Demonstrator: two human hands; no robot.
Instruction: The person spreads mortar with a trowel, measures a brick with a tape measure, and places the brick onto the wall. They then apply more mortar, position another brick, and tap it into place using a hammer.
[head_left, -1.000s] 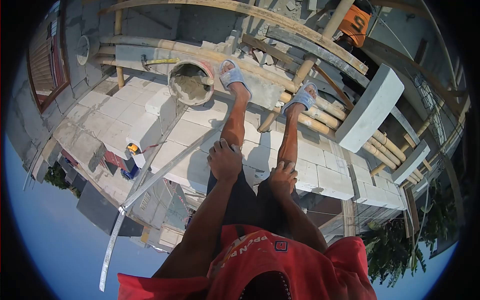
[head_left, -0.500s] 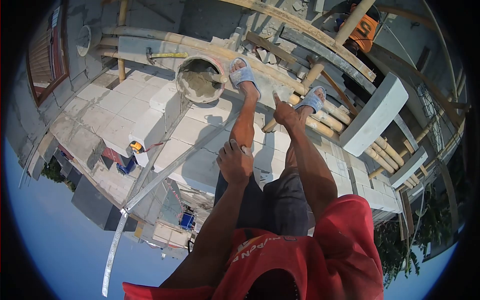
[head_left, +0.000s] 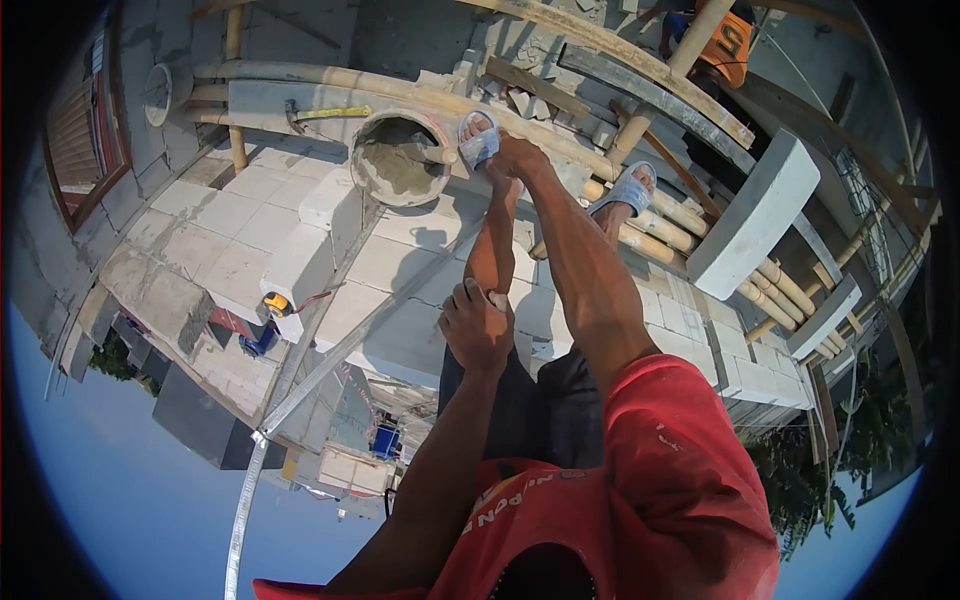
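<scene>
My left hand (head_left: 477,325) rests over my left shin just below the knee, its fingers spread and the thumb apart. My right hand (head_left: 515,158) is down beside my left foot, at the light blue sandal (head_left: 479,145). Its fingers are hidden, so I cannot see whether they hold anything. Close to its left stands a bucket (head_left: 362,185) of grey mortar, with a trowel (head_left: 438,155) whose handle sticks out toward my foot. Left of the bucket, a hammer (head_left: 335,112) with a yellow handle lies on a board.
A yellow tape measure (head_left: 277,304) sits on pale blocks (head_left: 235,215) at left. A long metal bar (head_left: 345,345) crosses below the bucket. A white block (head_left: 752,220) leans over bamboo poles (head_left: 780,285) at right. Another person in orange (head_left: 728,50) is beyond the timber rails.
My right hand has moved left, from between my feet, where its index finger was extended, to beside my left foot. My left hand has stayed on the shin. The view has shifted slightly.
</scene>
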